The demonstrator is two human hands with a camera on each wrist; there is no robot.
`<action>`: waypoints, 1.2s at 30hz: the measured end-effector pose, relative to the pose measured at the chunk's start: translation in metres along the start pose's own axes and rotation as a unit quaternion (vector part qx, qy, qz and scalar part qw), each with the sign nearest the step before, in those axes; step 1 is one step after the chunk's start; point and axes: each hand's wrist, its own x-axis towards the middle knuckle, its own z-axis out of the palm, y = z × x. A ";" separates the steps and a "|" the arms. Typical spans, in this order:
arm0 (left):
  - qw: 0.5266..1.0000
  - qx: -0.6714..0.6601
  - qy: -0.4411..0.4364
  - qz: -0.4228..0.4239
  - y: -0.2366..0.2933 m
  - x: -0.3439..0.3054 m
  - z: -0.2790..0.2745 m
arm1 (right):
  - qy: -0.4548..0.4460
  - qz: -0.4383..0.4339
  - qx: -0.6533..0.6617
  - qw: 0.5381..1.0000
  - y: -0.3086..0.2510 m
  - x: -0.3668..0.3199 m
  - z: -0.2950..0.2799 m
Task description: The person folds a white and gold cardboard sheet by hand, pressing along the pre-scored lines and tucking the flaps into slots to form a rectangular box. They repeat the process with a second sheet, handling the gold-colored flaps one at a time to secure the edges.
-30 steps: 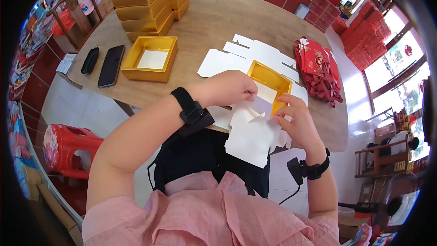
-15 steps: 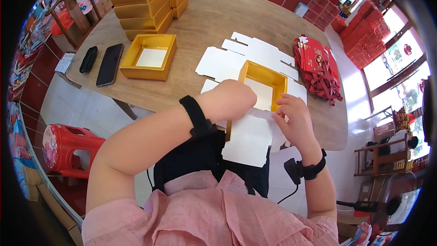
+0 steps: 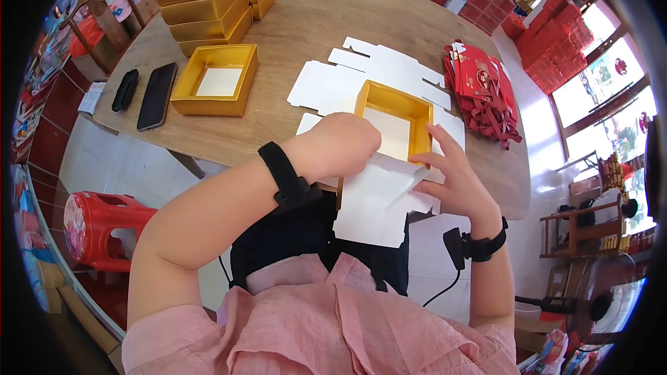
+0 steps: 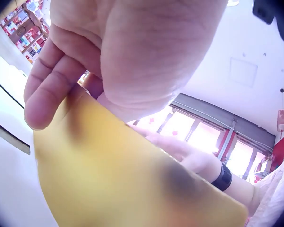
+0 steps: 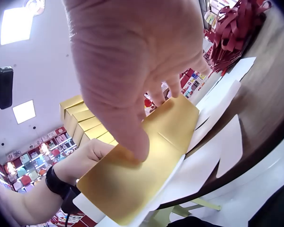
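Note:
A partly folded gold box [image 3: 425, 112] with a white inside floor lies at the table's near edge, its near flap [image 3: 372, 212] hanging white side up. My left hand [image 3: 340, 144] grips the box's near left corner; the left wrist view has its fingers curled over the edge of a gold panel [image 4: 109, 161]. At the near right corner my right hand [image 3: 455, 177] pinches the wall; in the right wrist view its thumb presses the gold face [image 5: 156, 151] and its other fingers reach behind the top edge. White card blanks [image 3: 389, 69] lie under and behind the box.
A finished-looking open gold box [image 3: 243, 90] stands at the left, before tall stacks of gold boxes [image 3: 208, 0]. Further left lie a phone [image 3: 157, 96] and a black case [image 3: 125, 90]. Red bags with ribbons [image 3: 479, 87] are piled at the right.
The near flap's side tab is raised, after lying flatter half a second ago. My left hand has shifted slightly left, and my right fingers have spread and moved onto the box's right wall.

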 end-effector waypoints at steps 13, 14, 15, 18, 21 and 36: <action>0.986 -0.164 -0.021 0.020 -0.016 -0.003 -0.003 | 0.103 -0.028 -0.067 0.992 0.006 0.011 0.025; 0.952 -0.302 -0.052 -0.004 -0.020 -0.007 -0.008 | 0.102 -0.026 -0.067 0.992 0.006 0.011 0.025; 0.896 -0.435 -0.082 -0.029 -0.023 -0.010 -0.010 | 0.100 -0.024 -0.062 0.993 0.005 0.011 0.025; 0.945 -0.315 -0.080 0.038 -0.028 -0.019 -0.011 | 0.094 -0.021 -0.052 0.994 0.006 0.012 0.027; 0.954 -0.286 -0.034 0.082 -0.026 -0.019 -0.002 | 0.091 -0.019 -0.044 0.995 0.006 0.014 0.028; 0.998 0.013 0.055 0.041 -0.010 -0.013 0.015 | 0.112 -0.038 -0.036 0.992 0.000 0.008 0.042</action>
